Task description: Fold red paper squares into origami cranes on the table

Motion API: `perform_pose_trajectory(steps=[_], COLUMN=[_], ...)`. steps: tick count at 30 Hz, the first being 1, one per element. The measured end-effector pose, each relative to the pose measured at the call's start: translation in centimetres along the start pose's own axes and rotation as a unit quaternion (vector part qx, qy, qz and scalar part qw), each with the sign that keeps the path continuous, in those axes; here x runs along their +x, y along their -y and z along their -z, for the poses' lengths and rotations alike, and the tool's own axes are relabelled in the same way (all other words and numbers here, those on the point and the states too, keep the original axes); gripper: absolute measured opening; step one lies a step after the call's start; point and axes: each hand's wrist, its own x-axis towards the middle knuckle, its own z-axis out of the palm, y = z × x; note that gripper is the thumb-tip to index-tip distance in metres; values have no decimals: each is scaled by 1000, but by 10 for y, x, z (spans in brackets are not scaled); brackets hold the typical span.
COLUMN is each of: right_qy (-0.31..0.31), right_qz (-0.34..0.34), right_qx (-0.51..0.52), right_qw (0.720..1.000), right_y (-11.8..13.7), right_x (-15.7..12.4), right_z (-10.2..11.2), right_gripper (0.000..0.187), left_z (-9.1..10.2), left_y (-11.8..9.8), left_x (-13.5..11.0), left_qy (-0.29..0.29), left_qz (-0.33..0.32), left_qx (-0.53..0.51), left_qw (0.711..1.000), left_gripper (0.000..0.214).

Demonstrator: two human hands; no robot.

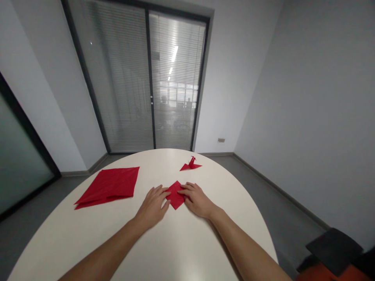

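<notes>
A small red square of folded paper lies on the white table with one corner pointing toward me. My left hand rests at its left corner, fingers stretched out and the tips on the paper's edge. From the other side, my right hand lays its extended fingers over the right corner, pressing it to the tabletop. Just beyond the square stands a folded red paper crane. A large stack of red paper sheets, loosely layered at the near edge, is left of my left hand.
The round white table curves away on both sides. Behind it are glass panels with blinds and a wall with a small outlet. A dark and orange chair sits at the lower right, partly cut off.
</notes>
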Motion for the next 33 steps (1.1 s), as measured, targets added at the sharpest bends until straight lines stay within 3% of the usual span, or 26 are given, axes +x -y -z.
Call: perform_pose_trajectory(steps=[18,27,33], right_qy=[-11,1,-22], right_qz=[38,70,114], right_qx=[45,78,70], right_qw=[998,995,991], right_y=[11,10,12], right_x=[-1,-1,-1], right_z=[16,14,14], right_gripper=[28,34,40], left_z=[13,17,22], left_y=[-9,-15,-19], left_x=[4,5,5], left_qy=[-19,1,18], left_qz=[-11,-10,-12], left_qx=[13,42,19], left_qw=[1000,999,1000], left_gripper=[22,18,16])
